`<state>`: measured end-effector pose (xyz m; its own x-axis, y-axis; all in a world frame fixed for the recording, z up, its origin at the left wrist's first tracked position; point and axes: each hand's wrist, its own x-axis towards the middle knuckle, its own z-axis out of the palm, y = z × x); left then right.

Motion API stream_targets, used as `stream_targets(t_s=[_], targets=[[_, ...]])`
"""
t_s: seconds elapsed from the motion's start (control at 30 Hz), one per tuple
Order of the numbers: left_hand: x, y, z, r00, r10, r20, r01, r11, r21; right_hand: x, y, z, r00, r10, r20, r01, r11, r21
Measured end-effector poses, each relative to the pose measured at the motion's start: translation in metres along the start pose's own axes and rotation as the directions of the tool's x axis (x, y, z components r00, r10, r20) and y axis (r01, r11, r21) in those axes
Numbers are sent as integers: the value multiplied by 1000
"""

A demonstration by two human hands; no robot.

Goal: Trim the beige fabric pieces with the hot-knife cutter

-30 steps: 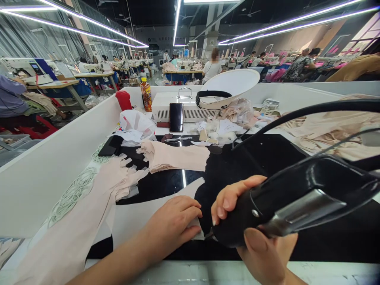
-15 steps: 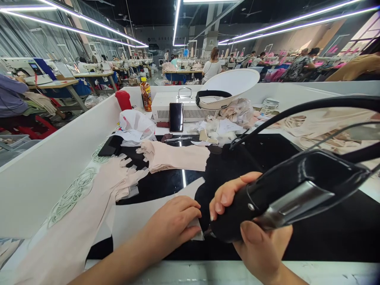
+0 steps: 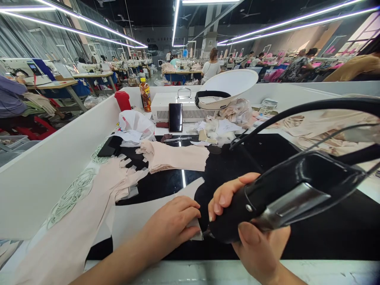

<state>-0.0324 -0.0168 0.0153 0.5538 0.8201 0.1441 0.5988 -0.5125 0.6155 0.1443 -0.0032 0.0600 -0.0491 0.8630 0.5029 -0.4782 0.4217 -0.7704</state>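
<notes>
Long LED strip lights (image 3: 89,35) run along the dark ceiling (image 3: 154,12) towards the far wall (image 3: 166,37), past a square pillar (image 3: 209,37). Grey curtains (image 3: 26,39) hang along the left side. Rows of sewing tables (image 3: 92,75) fill the hall. White partition boards (image 3: 59,158) fence a glossy black tabletop (image 3: 276,154), which mirrors one light.
</notes>
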Motion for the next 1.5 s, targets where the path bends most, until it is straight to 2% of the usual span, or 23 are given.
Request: stream_targets(t_s=[0.23,0.57,0.77,1.17,1.5], targets=[[-1,-4,0,1000,20,4,-20,1000,-1,1,-3,2,1000,-15,-14,15,1000,7],[-1,-14,6,984,174,-44,-172,984,55,1,-1,3,1000,-14,-5,14,999,-36],[-2,-14,4,983,181,-22,-179,981,79,1,-1,2,1000,-19,-13,19,999,-27],[-3,-17,0,962,272,-17,-269,957,109,2,-1,2,999,-26,-23,25,998,-59],[-5,-15,0,960,277,-29,-269,950,159,2,1,2,999,-24,-29,24,1000,1]])
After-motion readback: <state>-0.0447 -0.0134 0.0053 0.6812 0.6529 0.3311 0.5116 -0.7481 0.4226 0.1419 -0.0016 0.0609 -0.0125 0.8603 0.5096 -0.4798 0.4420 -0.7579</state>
